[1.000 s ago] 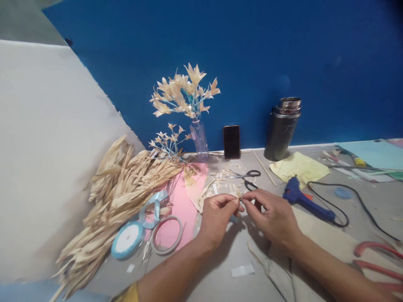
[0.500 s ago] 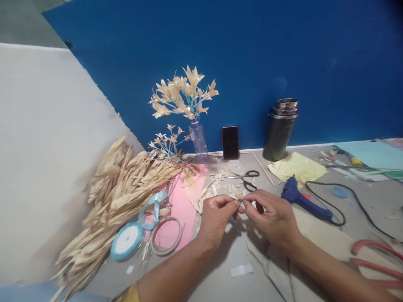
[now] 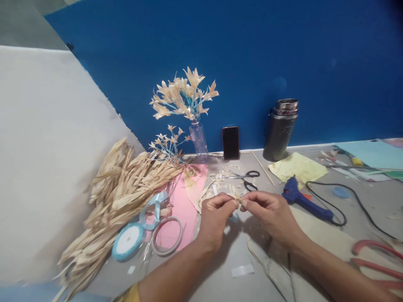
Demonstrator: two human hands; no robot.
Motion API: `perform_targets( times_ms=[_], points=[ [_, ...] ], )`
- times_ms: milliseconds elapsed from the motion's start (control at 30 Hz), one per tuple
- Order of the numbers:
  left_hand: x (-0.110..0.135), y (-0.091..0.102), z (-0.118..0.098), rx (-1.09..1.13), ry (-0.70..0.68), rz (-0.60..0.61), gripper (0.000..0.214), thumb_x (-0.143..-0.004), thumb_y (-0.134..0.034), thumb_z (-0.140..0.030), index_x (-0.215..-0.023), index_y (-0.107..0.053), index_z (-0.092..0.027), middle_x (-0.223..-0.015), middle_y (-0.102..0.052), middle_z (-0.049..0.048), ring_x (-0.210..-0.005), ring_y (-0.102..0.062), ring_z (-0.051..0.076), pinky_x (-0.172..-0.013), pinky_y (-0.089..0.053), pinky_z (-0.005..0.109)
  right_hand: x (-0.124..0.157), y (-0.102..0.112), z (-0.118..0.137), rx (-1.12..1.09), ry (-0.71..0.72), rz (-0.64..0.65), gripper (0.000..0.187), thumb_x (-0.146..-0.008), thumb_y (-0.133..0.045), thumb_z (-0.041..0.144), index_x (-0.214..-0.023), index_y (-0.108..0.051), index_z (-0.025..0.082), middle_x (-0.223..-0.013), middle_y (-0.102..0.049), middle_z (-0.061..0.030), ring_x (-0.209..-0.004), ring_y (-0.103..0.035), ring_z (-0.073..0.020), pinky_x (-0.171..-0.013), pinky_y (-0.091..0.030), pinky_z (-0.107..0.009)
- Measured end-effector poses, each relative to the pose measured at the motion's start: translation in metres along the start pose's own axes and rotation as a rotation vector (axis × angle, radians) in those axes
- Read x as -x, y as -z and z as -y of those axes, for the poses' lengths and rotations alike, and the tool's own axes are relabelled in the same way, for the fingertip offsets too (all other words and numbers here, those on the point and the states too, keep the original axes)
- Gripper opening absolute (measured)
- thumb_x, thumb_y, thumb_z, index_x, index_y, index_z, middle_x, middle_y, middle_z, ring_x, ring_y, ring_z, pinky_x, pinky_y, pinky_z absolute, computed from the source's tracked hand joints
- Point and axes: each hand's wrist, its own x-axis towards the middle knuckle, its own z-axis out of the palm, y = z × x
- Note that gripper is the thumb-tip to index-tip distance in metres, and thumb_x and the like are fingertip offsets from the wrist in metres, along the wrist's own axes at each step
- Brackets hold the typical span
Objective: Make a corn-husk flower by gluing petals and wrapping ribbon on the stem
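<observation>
My left hand (image 3: 217, 218) and my right hand (image 3: 272, 214) meet fingertip to fingertip above the middle of the table. Both pinch a small pale piece of corn husk (image 3: 238, 196), its pointed tips showing just beyond the fingers. The fingers hide most of it. A bit of light blue (image 3: 233, 217) shows below the left fingers; whether it joins the husk I cannot tell. Just past the hands lie black-handled scissors (image 3: 248, 178) among husk scraps. A blue glue gun (image 3: 304, 201) rests to the right of my right hand.
At left lie dried corn husks (image 3: 116, 201), a blue ribbon spool (image 3: 127, 241), a tape ring (image 3: 154, 243) and pink paper (image 3: 184, 226). Husk flowers (image 3: 184, 94) stand in a clear bottle (image 3: 199, 140), beside a phone (image 3: 231, 142) and a flask (image 3: 280, 132). Red-handled pliers (image 3: 374, 262) lie at right.
My fingers have shifted their pinch, and the right hand's fingers are drawn closer together. More of the pale husk shows at the fingertips, and light blue now appears below the left hand.
</observation>
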Motion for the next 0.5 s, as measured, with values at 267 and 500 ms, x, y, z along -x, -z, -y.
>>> perform_targets(
  times_ms=[267, 500],
  points=[
    [-0.004, 0.002, 0.006, 0.347, 0.193, 0.124, 0.013, -0.062, -0.079, -0.022, -0.061, -0.069, -0.015, -0.058, -0.060, 0.0001, -0.057, -0.050, 0.011, -0.061, -0.036, 0.026, -0.005, 0.000, -0.004, -0.370, -0.243, 0.245, 0.026, -0.073, -0.074, 0.038, -0.061, -0.068, 0.016, -0.049, -0.051, 0.0042, -0.047, -0.028, -0.0077, -0.048, -0.018, -0.025],
    [-0.003, 0.003, 0.005, 0.337, 0.174, 0.115, 0.015, -0.061, -0.077, -0.020, -0.068, -0.064, -0.017, -0.058, -0.062, -0.0012, -0.055, -0.052, 0.012, -0.061, -0.037, 0.027, -0.006, 0.000, -0.008, -0.548, -0.374, 0.370, 0.025, -0.067, -0.076, 0.038, -0.066, -0.066, 0.015, -0.061, -0.064, -0.0013, -0.045, -0.027, -0.0055, -0.046, -0.013, -0.023]
  ],
)
